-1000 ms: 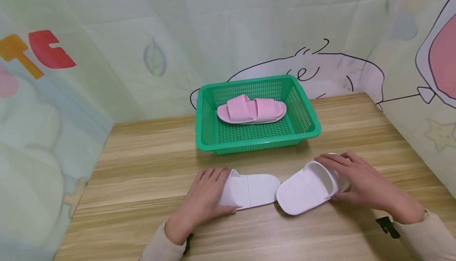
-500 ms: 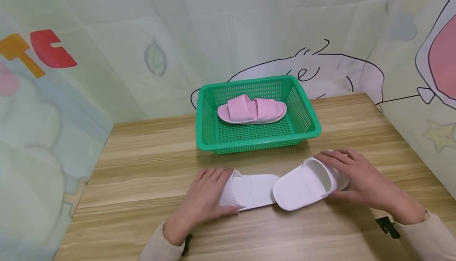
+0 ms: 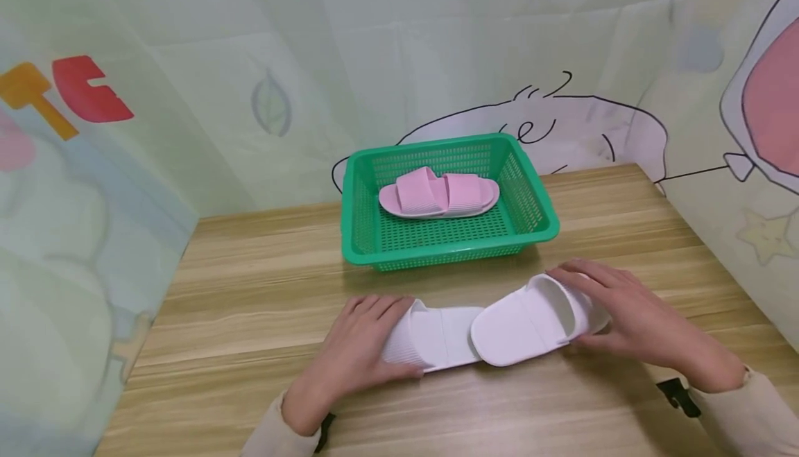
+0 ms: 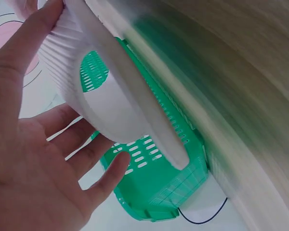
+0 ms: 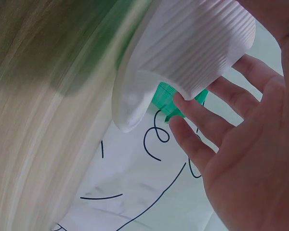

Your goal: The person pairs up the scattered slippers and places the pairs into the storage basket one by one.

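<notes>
Two white slide slippers lie heel to heel in front of the basket. My left hand [image 3: 365,339] grips the left slipper [image 3: 458,335] across its ribbed strap, thumb on the near side and fingers on the far side. In the left wrist view that ribbed slipper [image 4: 120,113] is tilted beside the fingers. The right slipper [image 3: 514,329] is held by my right hand [image 3: 630,311] at its strap, and its heel overlaps the left slipper's heel. From the right wrist, the ribbed strap [image 5: 202,43] shows between thumb and fingers. Both toe ends are largely hidden by the hands.
A green plastic basket [image 3: 449,250] stands at the back of the wooden table [image 3: 262,270]. Inside it lie pink slippers [image 3: 437,195], strap side up. A printed cloth [image 3: 206,96] rises behind the table and along its sides.
The right slipper has moved left, its heel passing from beside the left slipper's heel to over it. My left hand and its slipper have shifted slightly right.
</notes>
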### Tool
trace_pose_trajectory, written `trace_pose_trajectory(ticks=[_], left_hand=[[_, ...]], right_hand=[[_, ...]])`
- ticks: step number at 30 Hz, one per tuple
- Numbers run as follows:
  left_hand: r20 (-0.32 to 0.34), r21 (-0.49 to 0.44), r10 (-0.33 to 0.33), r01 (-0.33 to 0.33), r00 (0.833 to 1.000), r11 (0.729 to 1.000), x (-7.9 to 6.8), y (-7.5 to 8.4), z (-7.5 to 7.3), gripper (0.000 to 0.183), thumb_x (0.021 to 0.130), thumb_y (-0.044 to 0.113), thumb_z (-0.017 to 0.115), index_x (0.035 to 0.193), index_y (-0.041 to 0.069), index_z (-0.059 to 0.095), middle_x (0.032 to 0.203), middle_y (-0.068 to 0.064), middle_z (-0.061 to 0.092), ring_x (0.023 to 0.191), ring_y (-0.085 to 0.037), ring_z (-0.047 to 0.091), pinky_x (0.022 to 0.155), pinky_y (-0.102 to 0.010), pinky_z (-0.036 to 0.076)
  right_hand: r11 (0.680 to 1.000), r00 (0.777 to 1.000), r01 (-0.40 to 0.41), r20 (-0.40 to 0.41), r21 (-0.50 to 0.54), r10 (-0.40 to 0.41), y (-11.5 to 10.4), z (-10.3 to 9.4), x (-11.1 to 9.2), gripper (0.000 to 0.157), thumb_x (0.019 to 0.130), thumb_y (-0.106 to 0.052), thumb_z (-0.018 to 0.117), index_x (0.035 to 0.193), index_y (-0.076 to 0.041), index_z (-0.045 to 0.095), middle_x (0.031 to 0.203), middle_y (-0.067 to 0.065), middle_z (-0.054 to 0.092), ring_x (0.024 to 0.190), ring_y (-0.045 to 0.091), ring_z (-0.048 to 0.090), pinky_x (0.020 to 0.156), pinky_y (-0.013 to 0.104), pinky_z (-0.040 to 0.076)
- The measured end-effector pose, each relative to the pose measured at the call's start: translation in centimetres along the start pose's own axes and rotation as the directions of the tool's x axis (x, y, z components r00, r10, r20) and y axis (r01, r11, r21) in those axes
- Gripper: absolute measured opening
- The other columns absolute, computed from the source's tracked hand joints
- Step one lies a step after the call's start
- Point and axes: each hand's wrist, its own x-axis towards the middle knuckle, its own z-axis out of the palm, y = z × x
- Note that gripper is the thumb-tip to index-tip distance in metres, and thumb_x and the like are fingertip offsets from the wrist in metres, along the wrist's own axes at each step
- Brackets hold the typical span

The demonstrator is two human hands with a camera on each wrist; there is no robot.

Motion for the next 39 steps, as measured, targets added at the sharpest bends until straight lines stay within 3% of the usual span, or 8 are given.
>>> trace_pose_trajectory(ticks=[8,19,30,39], left_hand=[[-0.029,-0.024,0.009,-0.009,1.000,1.000,0.0,0.4,-0.6,0.095,0.073,0.069,0.087,0.147,0.015,0.061,0.137,-0.002,0.068,0.127,-0.023,0.061,0.111,-0.052,0.046],[-0.088,-0.060,0.026,-0.031,0.996,0.998,0.0,0.5,-1.3,0.096,0.070,0.069,0.089,0.146,0.017,0.062,0.137,0.002,0.068,0.127,-0.020,0.060,0.110,-0.049,0.048],[-0.154,-0.070,0.058,-0.069,0.986,0.995,-0.1,0.3,-1.4,0.095,0.070,0.068,0.089,0.145,0.016,0.063,0.137,0.003,0.068,0.126,-0.019,0.060,0.107,-0.047,0.049],[-0.223,-0.079,0.086,-0.106,0.971,0.991,-0.1,0.2,-1.4,0.095,0.069,0.065,0.089,0.144,0.012,0.063,0.136,0.002,0.068,0.123,-0.018,0.059,0.102,-0.046,0.052]], right_hand=[[1.000,1.000,0.007,0.002,0.004,-0.007,0.0,-0.4,-0.2,0.100,0.066,-0.034,0.101,0.154,-0.024,0.054,0.146,0.007,0.058,0.123,0.037,0.059,0.094,0.063,0.053],[0.999,0.997,0.050,-0.053,0.006,-0.049,-0.7,-0.9,0.6,0.106,0.063,-0.037,0.101,0.157,-0.030,0.052,0.142,0.000,0.056,0.118,0.023,0.055,0.088,0.051,0.052],[0.998,0.995,0.058,-0.081,0.012,-0.057,-1.3,-1.2,0.8,0.107,0.061,-0.035,0.101,0.157,-0.030,0.053,0.142,0.000,0.055,0.121,0.020,0.050,0.089,0.049,0.049],[0.998,0.993,0.066,-0.098,-0.008,-0.066,-1.7,-1.4,1.1,0.110,0.060,-0.036,0.101,0.158,-0.031,0.051,0.142,-0.003,0.054,0.122,0.012,0.045,0.087,0.041,0.048]])
